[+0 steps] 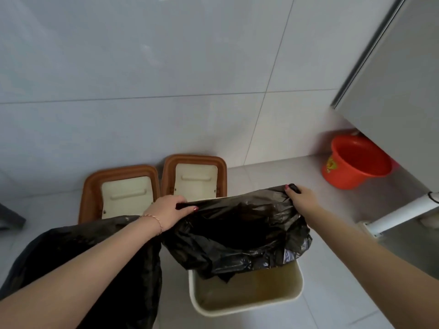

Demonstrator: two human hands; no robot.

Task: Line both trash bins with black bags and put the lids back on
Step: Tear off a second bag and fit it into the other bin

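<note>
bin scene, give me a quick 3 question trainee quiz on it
1. True or false: both lids are already back on the bins.
2. Which hands hold the black bag's rim: A left only, B right only, C both?
3. What colour is the bucket by the wall?

Key:
1. False: both lids lean against the wall.
2. C: left hand and right hand stretch the bag over the cream bin.
3. The bucket is red.

Both hands, left hand (169, 210) and right hand (299, 198), pinch the rim of a black bag (237, 233) stretched over the cream bin (247, 300); two lids (193, 176) lean against the wall.
</note>
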